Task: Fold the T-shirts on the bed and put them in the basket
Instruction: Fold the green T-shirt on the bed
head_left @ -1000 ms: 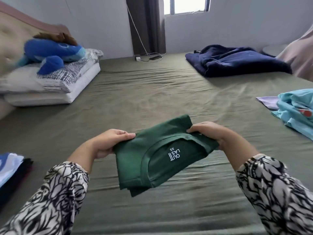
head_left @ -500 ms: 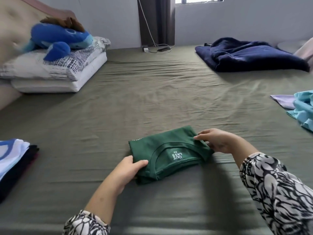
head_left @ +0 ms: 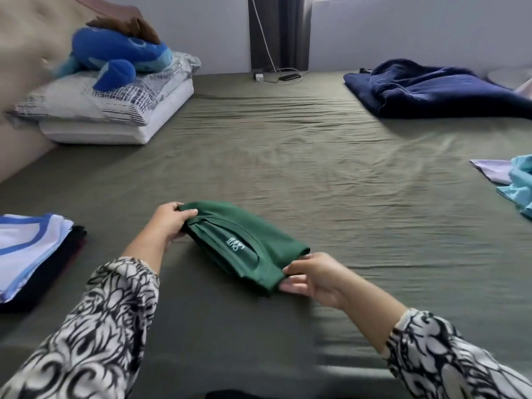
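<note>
Green shirt point(head_left: 244, 243) now turned diagonal on the bed point(head_left: 316, 174), shifted left. Left hand point(head_left: 169, 223) moved to pinch its far corner; right hand point(head_left: 313, 276) pinches the near corner.

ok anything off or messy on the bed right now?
Nothing damaged. The folded dark green T-shirt lies askew, held at both ends by the left hand and right hand. The light blue garment at the right edge is still crumpled, unfolded.

left sleeve point(head_left: 95, 326): loose black-and-white swirl-patterned fabric, cuff at forearm
right sleeve point(head_left: 449, 358): same black-and-white swirl print
hands: bare
</note>
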